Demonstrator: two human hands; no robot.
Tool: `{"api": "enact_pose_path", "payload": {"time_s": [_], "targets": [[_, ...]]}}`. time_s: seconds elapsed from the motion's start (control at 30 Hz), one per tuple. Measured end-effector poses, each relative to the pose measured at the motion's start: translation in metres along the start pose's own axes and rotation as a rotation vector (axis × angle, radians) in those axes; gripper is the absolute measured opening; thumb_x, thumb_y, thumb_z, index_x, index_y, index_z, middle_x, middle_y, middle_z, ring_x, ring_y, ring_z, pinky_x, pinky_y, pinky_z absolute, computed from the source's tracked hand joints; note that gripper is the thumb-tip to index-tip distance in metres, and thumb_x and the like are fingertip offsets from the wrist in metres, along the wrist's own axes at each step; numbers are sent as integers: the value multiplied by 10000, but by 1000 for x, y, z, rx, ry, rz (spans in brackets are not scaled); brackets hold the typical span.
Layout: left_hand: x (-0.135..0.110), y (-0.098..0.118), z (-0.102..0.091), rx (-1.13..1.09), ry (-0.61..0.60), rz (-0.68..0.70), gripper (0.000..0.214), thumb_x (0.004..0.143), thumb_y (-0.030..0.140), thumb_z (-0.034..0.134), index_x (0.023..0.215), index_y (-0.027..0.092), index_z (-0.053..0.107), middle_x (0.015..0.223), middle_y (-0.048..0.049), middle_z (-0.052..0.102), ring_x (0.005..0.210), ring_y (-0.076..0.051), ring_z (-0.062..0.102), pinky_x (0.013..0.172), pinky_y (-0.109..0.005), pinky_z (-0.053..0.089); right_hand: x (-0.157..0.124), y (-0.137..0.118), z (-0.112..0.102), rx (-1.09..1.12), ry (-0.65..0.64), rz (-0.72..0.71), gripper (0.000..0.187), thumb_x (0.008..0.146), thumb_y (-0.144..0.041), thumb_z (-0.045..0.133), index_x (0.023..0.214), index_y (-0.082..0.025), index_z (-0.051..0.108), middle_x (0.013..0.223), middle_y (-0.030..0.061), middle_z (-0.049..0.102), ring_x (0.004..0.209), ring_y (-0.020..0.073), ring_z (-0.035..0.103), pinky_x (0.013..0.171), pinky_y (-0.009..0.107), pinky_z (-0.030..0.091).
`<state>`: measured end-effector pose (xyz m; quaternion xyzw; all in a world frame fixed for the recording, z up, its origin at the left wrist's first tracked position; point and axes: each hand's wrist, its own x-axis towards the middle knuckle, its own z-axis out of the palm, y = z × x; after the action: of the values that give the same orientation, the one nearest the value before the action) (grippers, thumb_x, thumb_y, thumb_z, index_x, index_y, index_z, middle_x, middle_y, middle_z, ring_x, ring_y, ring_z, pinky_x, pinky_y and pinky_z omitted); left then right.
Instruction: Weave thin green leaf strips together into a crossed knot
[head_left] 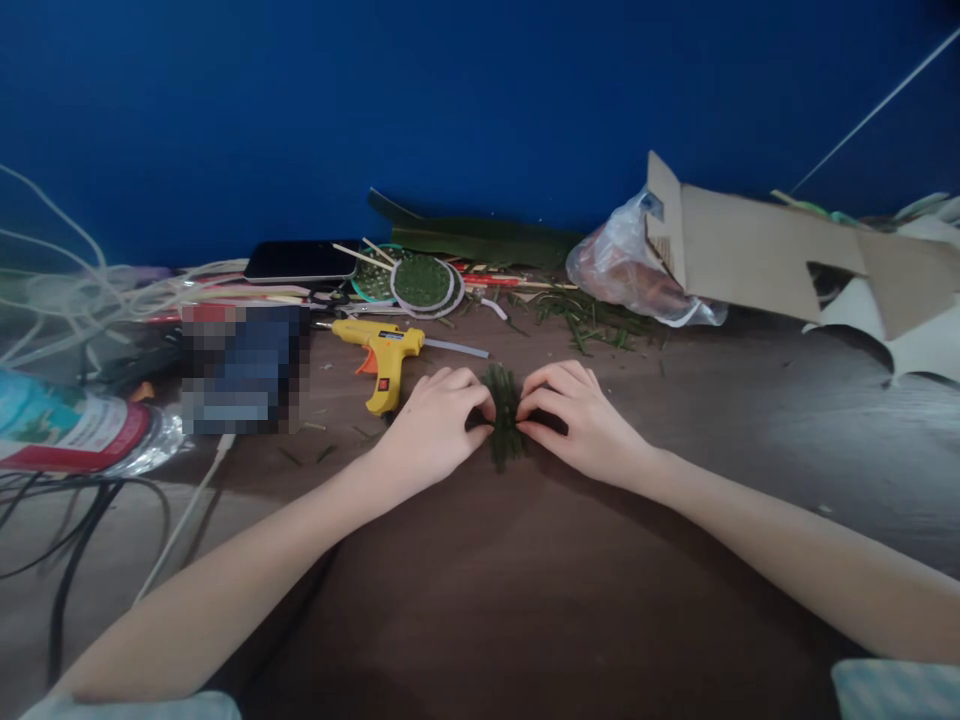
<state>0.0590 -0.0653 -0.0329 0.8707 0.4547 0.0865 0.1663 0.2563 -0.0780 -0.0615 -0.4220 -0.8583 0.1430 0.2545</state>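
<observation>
Both hands meet at the middle of a dark brown table [480,600]. My left hand [435,425] and my right hand [574,420] each pinch one side of a small bundle of dark green leaf strips [504,425] that rests on the table between them. The fingers of both hands are curled and pressed on the bundle's edges. Just left of my left hand lies a yellow glue gun [382,360] with an orange trigger.
At the back lie round woven green discs [421,283], a dark phone [300,260], long green leaves [480,238] and scattered leaf cuttings [592,320]. Right: a plastic bag [630,265] and cut cardboard [757,255]. Left: cables [75,540], a plastic bottle [75,430], pale strips.
</observation>
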Motion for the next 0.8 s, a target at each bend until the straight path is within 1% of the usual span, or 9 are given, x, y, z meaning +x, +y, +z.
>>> {"api": "enact_pose_path", "payload": {"time_s": [0.13, 0.3, 0.53, 0.7, 0.8], "targets": [[1, -1, 1, -3, -7, 5, 46, 746, 173, 640, 766, 182, 599, 817, -15, 550, 850, -206, 508, 786, -356, 401, 1, 0, 2, 12, -15, 39, 57, 814, -222, 572, 760, -203, 567, 925, 50, 582, 926, 210, 478, 769, 357, 358], [1, 1, 1, -12, 4, -8, 56, 744, 162, 645, 779, 181, 607, 835, -14, 560, 861, -205, 516, 791, -356, 406, 1, 0, 3, 27, -6, 34, 6, 805, -201, 579, 801, -198, 578, 935, 49, 579, 929, 206, 474, 778, 362, 361], [0, 3, 2, -31, 1, -22, 59, 746, 142, 634, 780, 188, 617, 852, -13, 576, 876, -207, 532, 787, -359, 409, 0, 0, 3, 32, -10, 27, 26, 809, -192, 571, 786, -202, 577, 935, 48, 577, 940, 209, 470, 782, 363, 362], [-1, 2, 3, -36, 28, -33, 57, 741, 144, 639, 776, 183, 615, 848, -14, 575, 869, -203, 532, 785, -355, 414, 1, 0, 4, 36, 1, 45, 20, 803, -190, 570, 821, -199, 572, 943, 59, 578, 925, 217, 471, 770, 371, 371], [-1, 0, 4, -40, 31, -34, 53, 739, 151, 647, 772, 180, 617, 843, -15, 572, 861, -200, 535, 781, -349, 416, 1, 0, 4, 40, 0, 48, 10, 803, -193, 570, 810, -202, 569, 940, 56, 578, 925, 217, 474, 767, 369, 372]]}}
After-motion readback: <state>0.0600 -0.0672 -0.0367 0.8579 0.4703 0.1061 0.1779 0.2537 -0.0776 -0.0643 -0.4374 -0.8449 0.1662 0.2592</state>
